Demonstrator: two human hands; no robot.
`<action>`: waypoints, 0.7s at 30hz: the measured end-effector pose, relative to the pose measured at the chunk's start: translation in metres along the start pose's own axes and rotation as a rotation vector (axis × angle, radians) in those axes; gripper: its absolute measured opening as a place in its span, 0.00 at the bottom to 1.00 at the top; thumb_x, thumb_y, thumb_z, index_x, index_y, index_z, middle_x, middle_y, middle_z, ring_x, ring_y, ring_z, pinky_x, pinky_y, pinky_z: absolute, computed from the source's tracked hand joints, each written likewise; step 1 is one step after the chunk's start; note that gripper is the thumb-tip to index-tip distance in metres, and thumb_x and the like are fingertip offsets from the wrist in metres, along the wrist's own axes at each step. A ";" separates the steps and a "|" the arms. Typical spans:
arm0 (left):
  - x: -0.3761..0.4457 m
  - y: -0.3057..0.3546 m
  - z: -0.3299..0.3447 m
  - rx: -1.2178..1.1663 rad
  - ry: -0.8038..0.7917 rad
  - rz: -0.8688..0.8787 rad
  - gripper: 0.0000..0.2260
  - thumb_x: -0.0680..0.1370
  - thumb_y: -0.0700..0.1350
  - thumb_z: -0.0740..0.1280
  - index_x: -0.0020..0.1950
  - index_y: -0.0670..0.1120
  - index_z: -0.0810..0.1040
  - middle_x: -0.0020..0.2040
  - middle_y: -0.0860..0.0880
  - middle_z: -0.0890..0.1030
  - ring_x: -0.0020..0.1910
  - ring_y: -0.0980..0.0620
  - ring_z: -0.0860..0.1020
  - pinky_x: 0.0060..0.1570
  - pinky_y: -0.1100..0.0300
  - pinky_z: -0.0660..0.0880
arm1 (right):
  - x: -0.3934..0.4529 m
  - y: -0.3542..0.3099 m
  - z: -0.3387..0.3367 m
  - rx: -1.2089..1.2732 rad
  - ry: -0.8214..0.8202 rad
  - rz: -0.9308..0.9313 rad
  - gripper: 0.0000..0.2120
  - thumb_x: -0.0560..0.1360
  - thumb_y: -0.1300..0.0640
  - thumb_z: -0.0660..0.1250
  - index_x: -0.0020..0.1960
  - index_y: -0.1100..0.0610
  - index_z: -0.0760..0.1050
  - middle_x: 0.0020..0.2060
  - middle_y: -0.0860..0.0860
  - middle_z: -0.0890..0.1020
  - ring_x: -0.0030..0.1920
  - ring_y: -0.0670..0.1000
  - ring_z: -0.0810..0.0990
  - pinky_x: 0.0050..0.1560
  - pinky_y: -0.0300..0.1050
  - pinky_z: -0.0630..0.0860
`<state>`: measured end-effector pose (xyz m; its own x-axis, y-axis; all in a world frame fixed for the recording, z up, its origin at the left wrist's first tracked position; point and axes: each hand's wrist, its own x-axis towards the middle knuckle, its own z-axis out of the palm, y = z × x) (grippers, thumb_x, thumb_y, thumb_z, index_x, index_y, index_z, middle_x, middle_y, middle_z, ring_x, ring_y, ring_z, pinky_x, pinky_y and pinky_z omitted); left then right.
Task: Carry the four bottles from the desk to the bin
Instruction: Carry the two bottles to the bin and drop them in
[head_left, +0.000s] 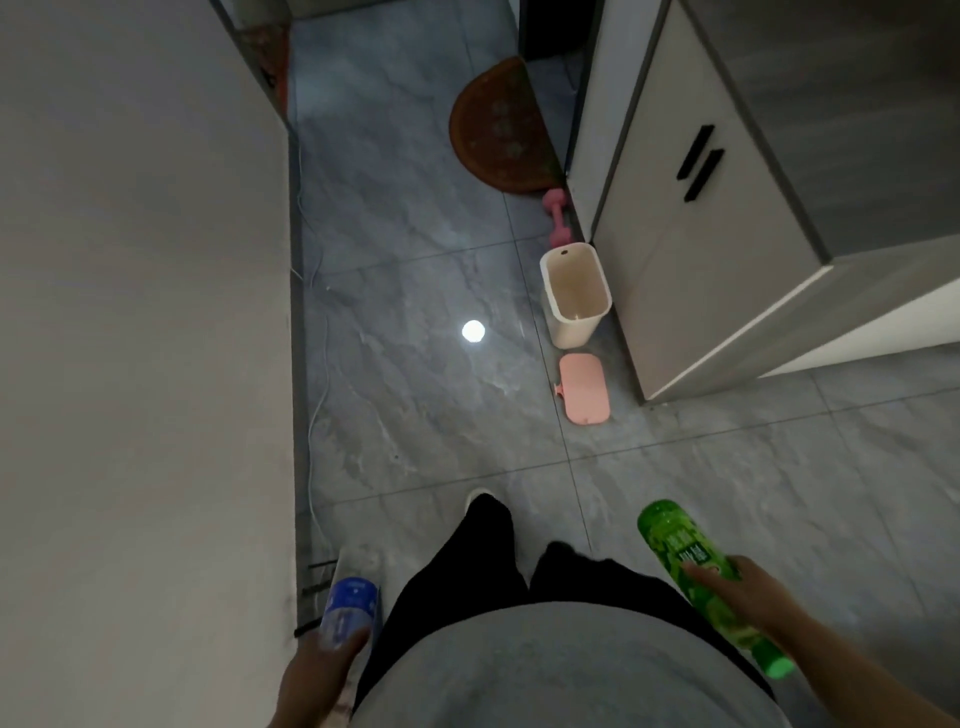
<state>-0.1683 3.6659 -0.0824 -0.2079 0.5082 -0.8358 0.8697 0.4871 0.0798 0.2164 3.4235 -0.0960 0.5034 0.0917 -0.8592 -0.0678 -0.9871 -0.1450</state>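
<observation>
left hand (317, 670) low by hip, fingers curled round blue bottle (349, 610). right hand (748, 592) out to side, gripped green bottle (696, 571), cap toward body. bin (575, 296) stood open ahead against cabinet (701, 249), pink lid (584, 388) beside it; bare floor (415, 364) between wall (140, 312) and cabinet.
</observation>
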 end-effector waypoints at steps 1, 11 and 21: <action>0.001 0.014 -0.010 0.019 -0.017 0.016 0.28 0.71 0.54 0.71 0.64 0.37 0.73 0.55 0.38 0.79 0.47 0.42 0.78 0.50 0.55 0.72 | 0.000 -0.007 0.002 -0.008 -0.005 0.021 0.25 0.71 0.42 0.68 0.55 0.62 0.75 0.46 0.60 0.82 0.44 0.59 0.81 0.47 0.46 0.76; 0.061 0.202 -0.082 0.057 0.022 0.212 0.24 0.72 0.52 0.70 0.59 0.37 0.72 0.54 0.32 0.78 0.52 0.35 0.79 0.53 0.41 0.77 | 0.030 -0.088 -0.017 0.103 0.006 0.154 0.22 0.73 0.46 0.67 0.52 0.66 0.78 0.44 0.61 0.80 0.43 0.58 0.79 0.43 0.42 0.69; 0.101 0.311 -0.127 0.075 -0.004 0.122 0.26 0.71 0.51 0.72 0.63 0.38 0.72 0.54 0.35 0.79 0.48 0.37 0.81 0.54 0.43 0.77 | 0.101 -0.270 -0.108 0.232 0.026 -0.001 0.23 0.71 0.43 0.69 0.52 0.63 0.77 0.43 0.63 0.84 0.42 0.60 0.82 0.46 0.51 0.78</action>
<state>0.0243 3.9581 -0.0729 -0.0965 0.5577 -0.8244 0.9196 0.3669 0.1406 0.3789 3.6847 -0.0904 0.5257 0.0861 -0.8463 -0.2622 -0.9300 -0.2575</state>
